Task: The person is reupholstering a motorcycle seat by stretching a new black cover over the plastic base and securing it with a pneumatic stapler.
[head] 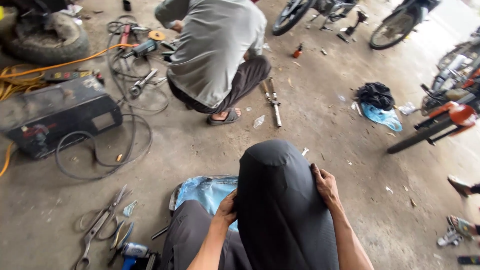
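A long motorbike seat [282, 200] wrapped in dark grey cover fabric stands on end between my knees. My left hand [226, 210] grips the fabric at the seat's left edge. My right hand [326, 186] clasps its right edge, fingers curled over the cover. A blue plastic sheet [207, 192] lies on the concrete floor behind the seat's left side.
Large scissors [102, 222] and pliers lie at lower left. A black welding machine [60, 117] with looping cables sits at left. A crouching person [215, 55] in a grey shirt works ahead. Metal rods [273, 102], motorbikes [445, 115] and sandalled feet [460, 205] occupy the right.
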